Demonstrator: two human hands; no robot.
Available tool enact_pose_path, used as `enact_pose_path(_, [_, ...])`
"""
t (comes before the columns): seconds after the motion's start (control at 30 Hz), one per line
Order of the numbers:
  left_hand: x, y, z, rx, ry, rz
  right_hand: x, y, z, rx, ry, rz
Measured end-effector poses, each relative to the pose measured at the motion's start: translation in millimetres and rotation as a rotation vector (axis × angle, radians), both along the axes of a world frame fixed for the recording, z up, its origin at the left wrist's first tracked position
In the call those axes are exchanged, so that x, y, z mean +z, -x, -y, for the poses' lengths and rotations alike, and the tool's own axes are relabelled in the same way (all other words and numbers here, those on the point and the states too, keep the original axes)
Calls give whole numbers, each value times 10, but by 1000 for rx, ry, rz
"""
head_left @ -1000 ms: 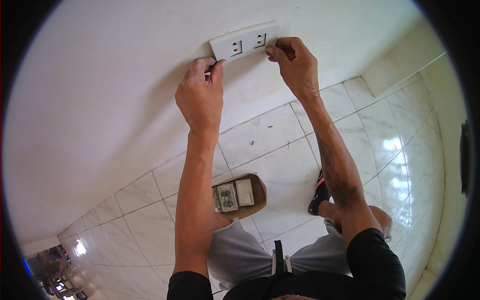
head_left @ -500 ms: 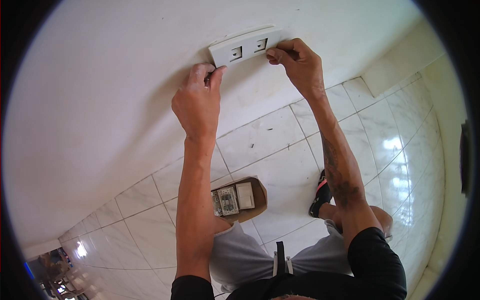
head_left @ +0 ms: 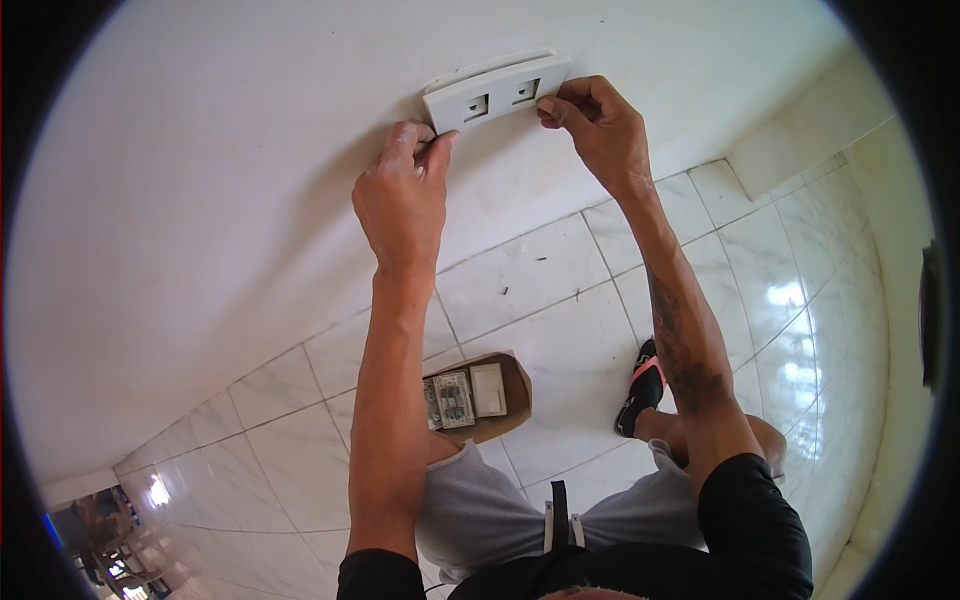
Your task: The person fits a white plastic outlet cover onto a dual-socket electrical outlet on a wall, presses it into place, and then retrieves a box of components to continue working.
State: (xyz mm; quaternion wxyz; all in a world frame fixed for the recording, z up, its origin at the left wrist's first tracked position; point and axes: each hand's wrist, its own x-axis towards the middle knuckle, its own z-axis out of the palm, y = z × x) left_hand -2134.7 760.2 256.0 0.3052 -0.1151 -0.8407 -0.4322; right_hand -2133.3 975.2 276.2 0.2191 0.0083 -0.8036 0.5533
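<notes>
A white double wall socket plate (head_left: pixel 501 96) with two square openings stands out from the white wall (head_left: pixel 250 180). A thin gap shows along its top edge, where a white backing piece is partly visible behind it. At the plate's lower left corner, my left hand (head_left: pixel 403 205) pinches it between thumb and fingers. My right hand (head_left: pixel 605 130) grips the lower right corner, the thumb in front and the fingers curled at the edge. What lies behind the plate is hidden.
On the tiled floor (head_left: pixel 560 340), by my left knee, sits an open cardboard box (head_left: pixel 516 390) with several socket parts inside. A black shoe (head_left: pixel 640 390) with a pink stripe is at the right. Dark bits of debris lie near the wall's foot.
Both hands and the plate appear slightly further right in the picture, partly from a small view shift. The grip on the plate's corners stays the same.
</notes>
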Motion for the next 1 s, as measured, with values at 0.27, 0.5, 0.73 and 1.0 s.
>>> enact_pose_path(0.27, [-14,17,17,-10,14,-72,3,-1,35,-23,-5,-4])
enact_pose_path(0.5, [18,-30,-25,-11,-25,-1,24,-11,30,-18,-31,17])
enact_pose_path(0.73, [54,-29,3,-18,-135,124,68,-9,13,-15,-43,55])
enact_pose_path(1.0, [132,-48,15,-101,-240,218,51,-2,-19,11,-22,40])
